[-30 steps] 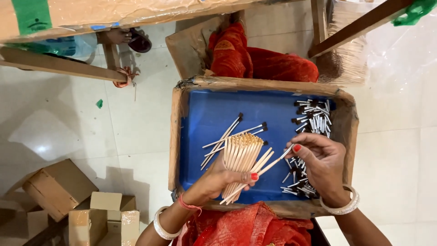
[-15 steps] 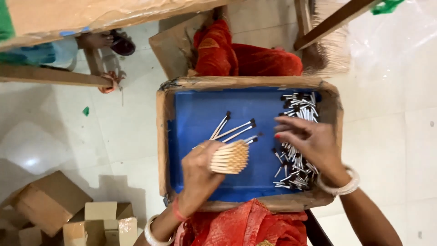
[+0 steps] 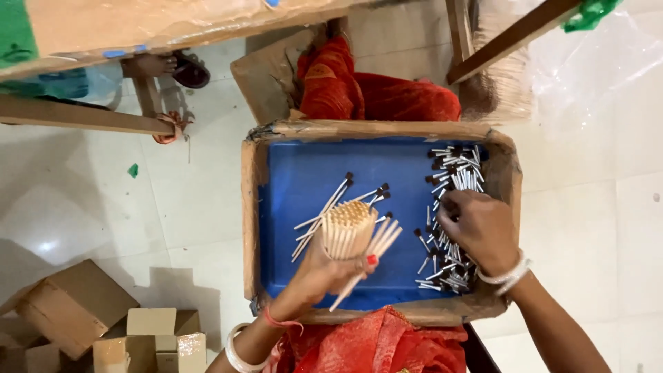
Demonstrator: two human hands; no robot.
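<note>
A blue-lined cardboard tray (image 3: 304, 173) rests on my lap. My left hand (image 3: 324, 269) is shut on a bundle of thin wooden sticks (image 3: 347, 230), held upright over the tray's middle. A few dark-tipped sticks (image 3: 331, 204) lie loose on the blue floor beside the bundle. My right hand (image 3: 480, 231) reaches palm down into a pile of short white dark-tipped pieces (image 3: 452, 179) along the tray's right side. Its fingers are curled among them; whether it holds any is hidden.
Red cloth (image 3: 373, 93) lies beyond the tray and over my lap (image 3: 376, 345). Small cardboard boxes (image 3: 76, 314) stand on the white tiled floor at lower left. Wooden table legs (image 3: 76, 114) cross the upper left, and a wooden beam (image 3: 504, 38) the upper right.
My right hand has left the bundle and gone right into the pile of white pieces. My left hand has turned the stick bundle more upright. The view has shifted, moving the tray right.
</note>
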